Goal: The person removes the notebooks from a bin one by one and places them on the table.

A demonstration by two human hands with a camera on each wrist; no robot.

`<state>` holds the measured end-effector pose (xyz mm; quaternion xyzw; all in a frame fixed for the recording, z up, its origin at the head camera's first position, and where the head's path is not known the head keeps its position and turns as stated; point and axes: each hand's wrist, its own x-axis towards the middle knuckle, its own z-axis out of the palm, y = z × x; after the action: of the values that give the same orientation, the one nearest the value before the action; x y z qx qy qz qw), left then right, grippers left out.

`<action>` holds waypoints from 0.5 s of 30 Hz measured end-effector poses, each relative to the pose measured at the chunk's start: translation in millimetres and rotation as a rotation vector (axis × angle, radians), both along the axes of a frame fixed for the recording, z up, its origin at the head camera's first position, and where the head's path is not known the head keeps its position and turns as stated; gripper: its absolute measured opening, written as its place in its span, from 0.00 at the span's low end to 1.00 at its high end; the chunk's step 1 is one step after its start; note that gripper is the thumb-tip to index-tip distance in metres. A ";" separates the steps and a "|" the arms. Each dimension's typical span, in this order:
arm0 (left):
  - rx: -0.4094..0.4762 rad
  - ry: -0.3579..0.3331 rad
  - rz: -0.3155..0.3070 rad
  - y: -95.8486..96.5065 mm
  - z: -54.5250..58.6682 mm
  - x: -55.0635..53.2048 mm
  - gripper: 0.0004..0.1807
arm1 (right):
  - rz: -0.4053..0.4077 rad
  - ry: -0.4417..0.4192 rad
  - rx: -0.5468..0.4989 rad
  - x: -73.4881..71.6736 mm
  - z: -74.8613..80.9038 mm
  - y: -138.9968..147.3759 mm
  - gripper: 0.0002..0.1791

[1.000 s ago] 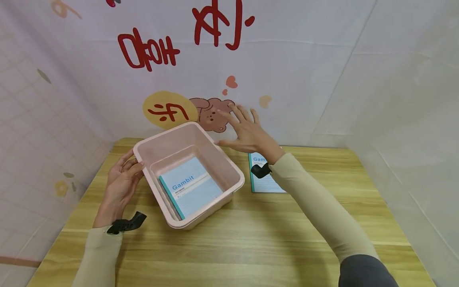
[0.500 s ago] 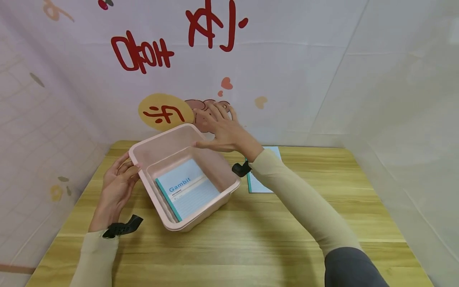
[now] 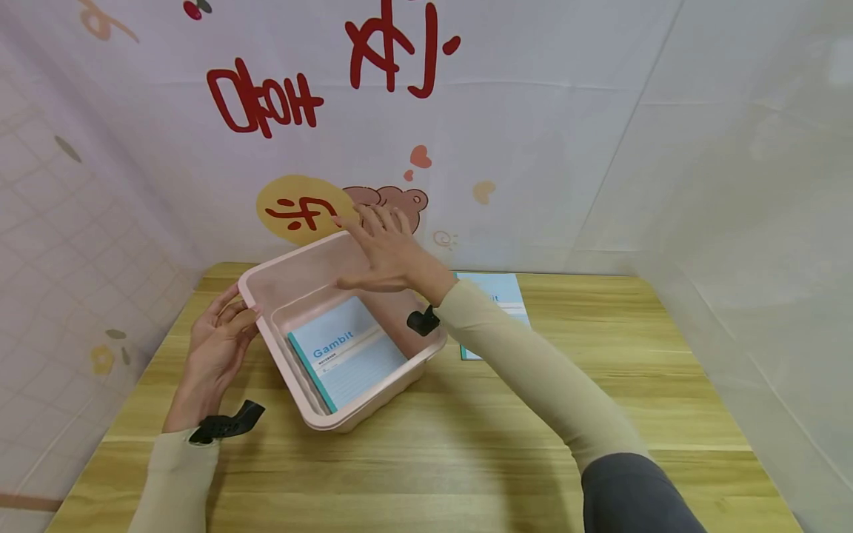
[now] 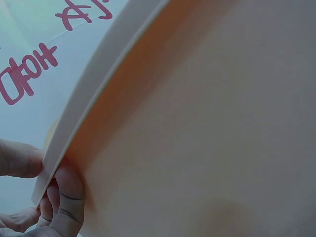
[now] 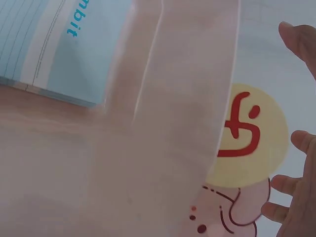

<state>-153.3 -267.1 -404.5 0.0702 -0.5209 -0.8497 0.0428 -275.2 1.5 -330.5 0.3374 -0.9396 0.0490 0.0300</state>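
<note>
A pale pink plastic basin (image 3: 296,377), tilted slightly, is in the head view left of centre. Inside it lies a light blue "Gambit" notebook (image 3: 353,355) with a teal spine. My left hand (image 3: 216,352) pinches the basin's left rim, thumb on one side and fingers on the other, as the left wrist view shows at the rim (image 4: 74,116). Spread and holding nothing, my right hand (image 3: 389,255) hovers over the basin's far right corner. In the right wrist view its fingers (image 5: 301,140) are apart from the basin wall.
A second Gambit notebook (image 3: 506,292) lies on the wooden table (image 3: 600,385) right of the basin, partly behind my right forearm. A white printed cloth (image 3: 533,148) hangs behind the table, with similar sheets at both sides.
My right hand has moved left, from beside the basin's right rim to over its far corner, uncovering more of the second notebook's far part. The left hand keeps its hold on the rim.
</note>
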 end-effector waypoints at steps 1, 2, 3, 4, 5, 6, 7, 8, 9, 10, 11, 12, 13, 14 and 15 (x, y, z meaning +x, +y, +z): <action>0.003 -0.001 -0.001 -0.1 0.0 0.0 0.38 | 0.000 -0.009 0.004 0.3 -1.2 -2.6 0.54; 0.005 -0.001 -0.003 -0.2 -0.1 -0.1 0.38 | 0.002 -0.014 0.009 0.5 -2.6 -5.1 0.54; 0.006 -0.002 -0.004 -0.2 -0.2 -0.2 0.38 | 0.006 -0.019 0.007 0.7 -3.9 -7.4 0.54; 0.012 -0.002 -0.007 -0.2 -0.2 -0.3 0.38 | 0.010 -0.024 0.006 1.2 -5.0 -9.7 0.54; 0.018 -0.002 -0.008 -0.2 -0.2 -0.4 0.38 | 0.011 -0.034 0.013 1.8 -6.1 -12.2 0.54; 0.023 -0.001 -0.009 -0.2 -0.2 -0.5 0.38 | 0.015 -0.047 0.006 2.5 -7.3 -14.5 0.54; 0.021 -0.001 -0.010 -0.1 -0.1 -0.7 0.38 | 0.016 -0.057 0.001 3.0 -8.5 -16.9 0.54; 0.020 0.001 -0.011 -0.1 -0.1 -0.9 0.38 | 0.019 -0.061 -0.003 3.1 -9.9 -19.2 0.54; 0.019 0.002 -0.013 0.0 0.1 -1.0 0.38 | 0.019 -0.070 -0.008 3.5 -11.0 -21.6 0.54; 0.022 0.005 -0.014 0.1 0.2 -1.1 0.38 | 0.018 -0.077 -0.005 3.7 -12.4 -24.1 0.54; 0.022 0.006 -0.013 0.2 0.0 -1.3 0.38 | 0.021 -0.080 -0.006 3.7 -14.0 -26.7 0.53; 0.025 0.008 -0.012 0.3 -0.3 -1.4 0.38 | 0.025 -0.082 -0.007 3.4 -16.0 -29.4 0.53; 0.030 0.011 -0.013 0.4 -0.5 -1.4 0.38 | 0.031 -0.077 -0.003 3.2 -17.8 -32.1 0.53; 0.038 0.015 -0.013 0.5 -0.8 -1.4 0.38 | 0.039 -0.071 0.003 2.7 -20.0 -34.9 0.53; 0.041 0.017 -0.014 0.5 -1.2 -1.2 0.39 | 0.046 -0.067 0.010 2.7 -21.9 -37.5 0.53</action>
<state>-154.5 -266.6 -405.7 0.0603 -0.5033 -0.8611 0.0399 -272.6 -36.0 -352.5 0.3573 -0.9323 0.0563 -0.0041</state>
